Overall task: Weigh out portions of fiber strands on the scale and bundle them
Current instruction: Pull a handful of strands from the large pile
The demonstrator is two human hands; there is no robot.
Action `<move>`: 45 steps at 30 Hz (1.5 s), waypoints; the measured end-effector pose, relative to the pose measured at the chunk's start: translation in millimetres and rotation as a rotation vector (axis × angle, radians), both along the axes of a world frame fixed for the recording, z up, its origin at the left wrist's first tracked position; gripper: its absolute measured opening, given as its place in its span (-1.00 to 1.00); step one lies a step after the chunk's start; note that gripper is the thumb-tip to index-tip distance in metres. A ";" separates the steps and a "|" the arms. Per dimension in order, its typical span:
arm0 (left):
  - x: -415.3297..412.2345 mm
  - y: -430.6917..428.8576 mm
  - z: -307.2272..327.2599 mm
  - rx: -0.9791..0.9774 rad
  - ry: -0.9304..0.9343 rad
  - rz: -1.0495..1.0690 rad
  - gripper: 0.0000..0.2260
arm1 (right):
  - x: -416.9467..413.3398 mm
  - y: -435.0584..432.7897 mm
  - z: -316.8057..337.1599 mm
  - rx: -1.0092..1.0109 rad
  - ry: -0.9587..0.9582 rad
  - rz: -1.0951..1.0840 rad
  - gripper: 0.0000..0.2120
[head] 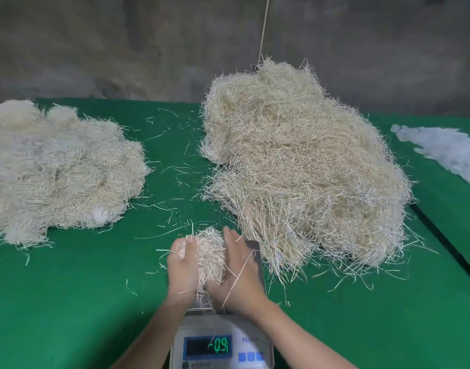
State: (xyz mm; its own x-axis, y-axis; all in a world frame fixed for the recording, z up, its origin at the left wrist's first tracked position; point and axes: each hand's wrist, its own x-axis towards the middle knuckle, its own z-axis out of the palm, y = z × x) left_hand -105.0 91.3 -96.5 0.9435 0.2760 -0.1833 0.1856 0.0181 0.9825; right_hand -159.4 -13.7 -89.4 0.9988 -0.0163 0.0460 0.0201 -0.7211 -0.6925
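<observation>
the scale shows a minus reading: its tare may mislead you. your left hand and right hand cup the fiber portion above its pan, grip curled round it; loose strands could spill onto the tabletop.

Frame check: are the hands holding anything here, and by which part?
Both hold one portion of fiber strands over the scale: the left hand wraps its left side, the right hand its right side and lower end.
</observation>
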 end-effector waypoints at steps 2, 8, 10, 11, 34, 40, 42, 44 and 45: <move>1.9 -3.9 1.1 -0.119 0.051 -0.046 -0.85 | 5.5 -1.9 -0.7 -0.054 -0.003 0.036 -0.09; 10.4 12.7 0.5 0.290 0.100 -0.369 -0.61 | 24.8 -24.6 -7.8 0.052 -0.011 -0.052 -0.68; 11.7 22.9 7.6 0.295 0.010 -0.301 -0.65 | 29.8 -34.2 -11.9 -0.084 0.075 -0.060 -0.56; 13.0 26.5 10.3 0.234 -0.042 -0.291 -0.65 | 32.9 -37.7 -11.9 -0.176 0.152 -0.059 -0.47; 14.4 35.6 16.0 0.279 -0.149 -0.163 -0.73 | 31.6 -104.2 38.5 0.227 0.230 0.074 -0.53; 17.7 33.5 36.5 0.102 -0.225 0.012 -0.70 | 34.3 -111.2 56.0 0.096 0.019 -0.121 -0.63; 17.3 32.5 42.1 0.090 -0.245 0.015 -0.70 | 38.9 -112.5 64.1 -0.119 0.013 -0.137 -0.64; 16.8 30.1 47.1 0.075 -0.260 0.020 -0.71 | 43.6 -111.9 75.8 -0.141 -0.047 -0.157 -0.64; 16.6 28.9 49.0 0.071 -0.263 0.021 -0.71 | 45.4 -110.9 81.9 -0.114 -0.095 -0.161 -0.64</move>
State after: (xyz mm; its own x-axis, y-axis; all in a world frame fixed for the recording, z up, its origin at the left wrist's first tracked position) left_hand -88.4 120.2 -47.6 0.9502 0.2990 0.0881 -0.0761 -0.0515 0.9958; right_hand -114.0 -124.7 -7.6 0.9748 -0.1651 0.1501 -0.0410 -0.7936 -0.6071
